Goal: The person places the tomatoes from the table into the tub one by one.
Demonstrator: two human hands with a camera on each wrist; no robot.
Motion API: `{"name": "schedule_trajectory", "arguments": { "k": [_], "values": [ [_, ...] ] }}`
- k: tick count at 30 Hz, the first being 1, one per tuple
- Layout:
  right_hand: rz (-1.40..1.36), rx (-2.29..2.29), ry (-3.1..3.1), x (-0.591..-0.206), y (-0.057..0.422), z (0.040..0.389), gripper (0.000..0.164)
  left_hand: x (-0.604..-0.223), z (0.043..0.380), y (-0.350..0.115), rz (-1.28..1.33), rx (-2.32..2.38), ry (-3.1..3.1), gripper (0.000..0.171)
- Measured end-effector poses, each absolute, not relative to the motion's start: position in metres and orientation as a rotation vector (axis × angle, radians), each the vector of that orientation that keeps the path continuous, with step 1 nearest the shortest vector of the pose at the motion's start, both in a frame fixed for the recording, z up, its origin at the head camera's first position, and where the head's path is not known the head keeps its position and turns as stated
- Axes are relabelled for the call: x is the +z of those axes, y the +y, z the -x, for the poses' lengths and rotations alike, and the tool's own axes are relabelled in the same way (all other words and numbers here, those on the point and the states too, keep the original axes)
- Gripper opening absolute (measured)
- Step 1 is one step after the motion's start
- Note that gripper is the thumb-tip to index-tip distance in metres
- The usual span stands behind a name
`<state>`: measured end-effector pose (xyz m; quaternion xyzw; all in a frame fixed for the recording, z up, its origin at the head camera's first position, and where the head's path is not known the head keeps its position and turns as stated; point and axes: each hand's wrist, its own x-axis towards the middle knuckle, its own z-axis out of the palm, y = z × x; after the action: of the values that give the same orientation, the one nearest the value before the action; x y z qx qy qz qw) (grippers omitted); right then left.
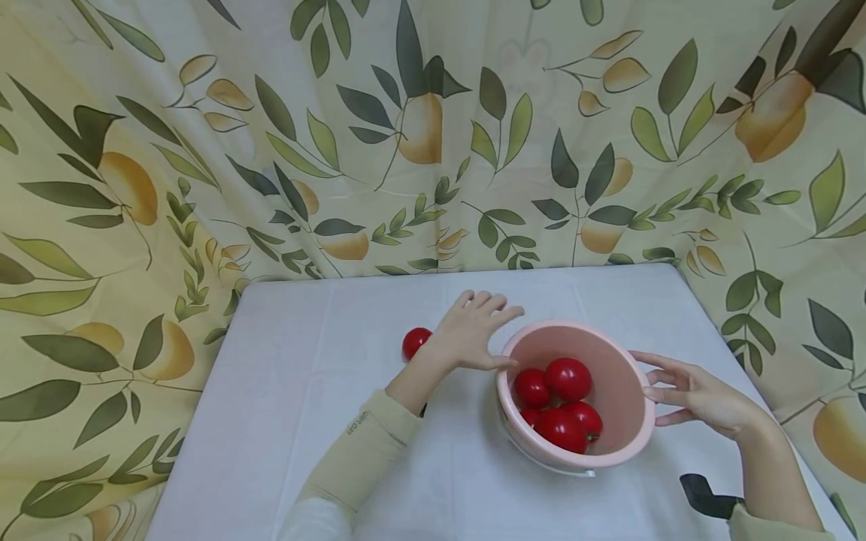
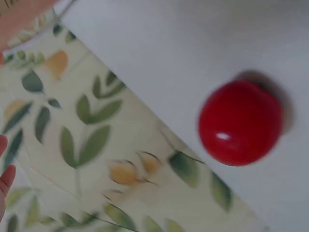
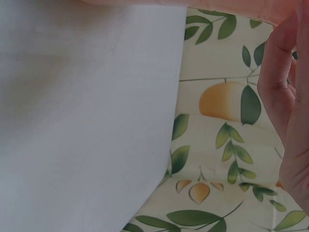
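A pink bucket (image 1: 629,409) with a white handle stands on the table, several red tomatoes (image 1: 568,378) inside it. My left hand (image 1: 473,330) is at the bucket's left side, fingers spread and thumb tip right at the rim, nothing in its grasp. One loose tomato (image 1: 415,342) lies on the table to the left, partly hidden behind the left forearm in the head view; the left wrist view shows this tomato (image 2: 240,123) whole. On the opposite side, my right hand (image 1: 704,394) touches the bucket's right rim with extended fingers.
White cloth covers the table (image 1: 291,421). A curtain (image 1: 379,150) printed with leaves and fruit hangs behind it and along both sides. The table's right edge runs close beside the right arm. A dark strap end (image 1: 707,496) sticks out at the right wrist.
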<state>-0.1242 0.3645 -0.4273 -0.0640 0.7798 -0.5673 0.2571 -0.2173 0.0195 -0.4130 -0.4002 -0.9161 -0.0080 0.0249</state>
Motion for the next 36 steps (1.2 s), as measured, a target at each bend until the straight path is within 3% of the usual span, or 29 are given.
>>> {"name": "schedule_trajectory", "arguments": {
  "k": [14,23,36],
  "values": [
    [0.181,-1.544,2.112,-0.428,0.365,0.125,0.053,-0.495,0.232,-0.074,0.529,-0.404,-3.096,0.077],
    [0.193,-1.547,2.105,-0.428,0.365,0.124,0.053,-0.535,0.229,-0.091,0.421,-0.369,-3.153,0.082],
    [0.177,-1.537,2.117,-0.428,0.365,0.124,0.053,-0.55,0.228,-0.084,0.33,-0.24,-3.155,0.079]
  ]
}}
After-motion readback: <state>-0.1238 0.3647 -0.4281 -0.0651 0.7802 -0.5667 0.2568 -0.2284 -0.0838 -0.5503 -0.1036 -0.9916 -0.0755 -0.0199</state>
